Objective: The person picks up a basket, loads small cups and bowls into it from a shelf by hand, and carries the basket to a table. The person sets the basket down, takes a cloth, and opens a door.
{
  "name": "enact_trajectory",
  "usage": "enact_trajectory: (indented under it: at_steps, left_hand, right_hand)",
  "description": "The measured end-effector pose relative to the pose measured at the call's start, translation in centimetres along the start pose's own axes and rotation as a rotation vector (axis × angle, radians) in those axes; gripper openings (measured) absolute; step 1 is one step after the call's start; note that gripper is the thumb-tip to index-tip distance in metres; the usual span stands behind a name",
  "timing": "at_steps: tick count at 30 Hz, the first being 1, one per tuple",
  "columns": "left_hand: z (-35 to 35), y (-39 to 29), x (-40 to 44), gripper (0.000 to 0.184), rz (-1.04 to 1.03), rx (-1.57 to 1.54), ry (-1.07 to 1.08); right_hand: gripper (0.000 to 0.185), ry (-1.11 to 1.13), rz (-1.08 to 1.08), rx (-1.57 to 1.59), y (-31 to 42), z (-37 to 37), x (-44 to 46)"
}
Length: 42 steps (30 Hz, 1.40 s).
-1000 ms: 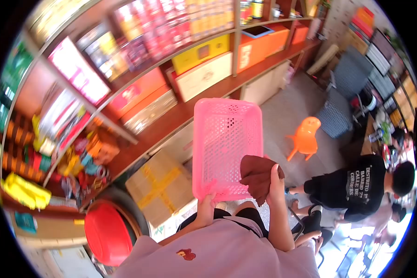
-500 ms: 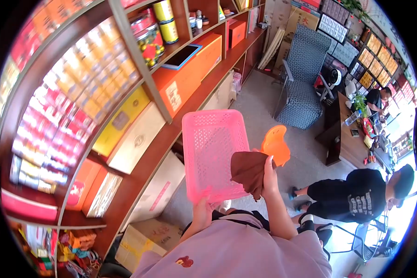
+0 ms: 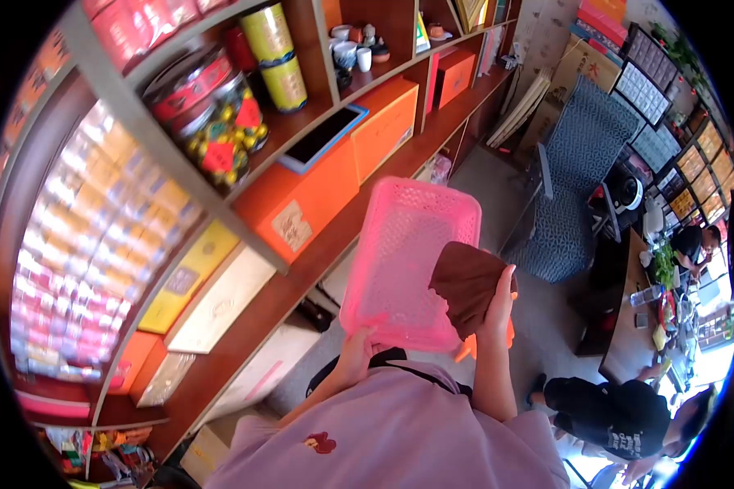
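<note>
My left hand [image 3: 357, 352] grips the near left corner of a pink plastic basket [image 3: 367, 236], its fingers closed on the rim. The basket has perforated walls and is held out in front of my body, tilted. A brown cloth [image 3: 467, 281] hangs from my right hand [image 3: 496, 308], which is closed on it at the basket's right side. The cloth covers part of the basket's right wall. An orange plastic chair [image 3: 510, 332] shows partly behind my right hand.
Shelves on the left hold an orange box [image 3: 302, 208], a tablet [image 3: 322, 140] and a candy jar [image 3: 228, 138]. A patterned armchair [image 3: 579, 179] stands ahead. At right are a wooden desk [image 3: 628, 326], a person in black [image 3: 612, 416] and another person [image 3: 689, 244] behind the desk.
The view has shifted closer to the shelves. The basket and cloth have moved right in the picture, still in my hands, and the orange chair is now mostly hidden behind my right hand.
</note>
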<state>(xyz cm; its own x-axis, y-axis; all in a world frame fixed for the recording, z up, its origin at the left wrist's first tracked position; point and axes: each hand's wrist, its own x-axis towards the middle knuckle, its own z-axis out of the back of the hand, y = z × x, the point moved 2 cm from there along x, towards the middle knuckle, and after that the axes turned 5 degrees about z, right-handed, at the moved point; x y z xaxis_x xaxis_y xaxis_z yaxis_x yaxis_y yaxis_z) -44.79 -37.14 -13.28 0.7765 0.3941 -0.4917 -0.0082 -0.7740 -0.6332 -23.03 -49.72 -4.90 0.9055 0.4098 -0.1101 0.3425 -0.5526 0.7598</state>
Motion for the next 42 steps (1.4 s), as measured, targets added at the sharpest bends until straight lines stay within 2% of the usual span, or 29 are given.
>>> enact_trajectory:
  at_steps: [2, 3, 5, 6, 7, 9, 11, 13, 16, 19, 21, 23, 24, 25, 27, 28, 29, 31, 35, 37, 38, 41, 42]
  left_hand:
    - [-1.0, -1.9, 4.9, 0.048, 0.012, 0.034, 0.001]
    - [-1.5, -2.8, 7.2, 0.049, -0.004, 0.042, 0.017]
    - [-3.0, -4.9, 11.2, 0.051, -0.041, 0.032, 0.037]
    - [-3.8, -5.9, 13.0, 0.052, 0.014, 0.071, 0.010]
    - [-4.4, -6.6, 14.4, 0.053, 0.078, 0.112, -0.025]
    - [-4.2, -6.9, 17.8, 0.053, 0.050, 0.099, -0.090]
    - [-4.2, -7.6, 20.6, 0.054, 0.047, 0.104, -0.116]
    - [-5.9, -10.0, 21.4, 0.054, 0.019, 0.091, -0.163]
    - [-5.0, -10.3, 23.8, 0.058, -0.062, 0.097, -0.280]
    - [-5.8, -9.3, 25.7, 0.064, -0.145, 0.096, -0.384]
    - [-8.1, -9.3, 26.9, 0.062, -0.163, -0.051, -0.368]
    - [-10.4, -9.1, 28.4, 0.057, -0.230, -0.057, -0.421]
    - [-11.8, -8.8, 29.3, 0.053, -0.280, -0.054, -0.455]
    - [-13.0, -8.8, 30.8, 0.053, -0.304, -0.082, -0.482]
    - [-15.1, -8.1, 33.0, 0.057, -0.366, -0.209, -0.506]
    - [-16.4, -7.8, 34.4, 0.055, -0.369, -0.228, -0.562]
    - [-17.7, -7.4, 35.5, 0.055, -0.383, -0.255, -0.590]
    - [-20.9, -9.0, 37.9, 0.056, -0.442, -0.291, -0.617]
    - [-22.3, -8.3, 43.1, 0.058, -0.524, -0.376, -0.659]
    - [-23.2, -8.7, 44.8, 0.059, -0.549, -0.411, -0.739]
    - [-23.6, -9.0, 45.4, 0.059, -0.566, -0.416, -0.750]
    - [-25.1, -10.7, 47.0, 0.059, -0.610, -0.456, -0.730]
    - [-25.9, -11.4, 47.3, 0.058, -0.610, -0.444, -0.729]
  right_hand:
    - [0.062, -0.109, -0.133, -0.098, -0.4, 1.0, 5.2]
    - [0.062, -0.117, -0.134, -0.121, 0.1, 1.2, 7.1]
    - [0.052, 0.015, 0.027, -0.271, 1.4, 0.1, 12.1]
    - [0.048, 0.070, 0.087, -0.288, 2.7, -1.3, 13.8]
    - [0.048, 0.080, 0.078, -0.295, 3.1, -1.0, 16.5]
    - [0.043, -0.033, 0.076, -0.180, 2.9, 0.2, 20.8]
    - [0.047, -0.109, -0.014, -0.044, 2.5, -0.3, 23.7]
    - [0.053, -0.034, -0.175, 0.150, 1.6, -0.1, 27.6]
    - [0.058, -0.037, -0.267, 0.189, -0.1, -1.3, 34.4]
    - [0.058, 0.049, -0.305, 0.203, -2.3, -1.3, 42.3]
    - [0.057, 0.039, -0.373, 0.228, -4.9, 0.5, 48.6]
    - [0.063, 0.118, -0.347, 0.313, -7.6, 2.3, 55.3]
    - [0.063, -0.078, -0.400, 0.255, -8.0, 1.9, 57.4]
    - [0.063, -0.047, -0.429, 0.238, -9.1, 2.4, 60.7]
    - [0.062, 0.734, -0.913, 1.067, -12.8, 4.5, 65.6]
    - [0.059, 0.422, -0.655, 0.375, -13.6, 5.3, 67.4]
    - [0.059, 0.440, -0.690, 0.361, -14.5, 4.8, 68.2]
    - [0.054, 0.294, -0.773, 0.191, -17.1, 3.9, 69.4]
    - [0.050, 0.224, -1.003, 0.076, -24.6, 5.9, 72.3]
    - [0.045, 0.027, -1.028, -0.032, -26.9, 5.5, 73.0]
    - [0.042, 0.126, -1.065, 0.027, -30.6, 7.5, 74.7]
    - [0.040, 0.227, -1.112, 0.130, -34.9, 7.6, 76.5]
    - [0.046, 0.172, -1.089, 0.174, -35.5, 7.3, 77.0]
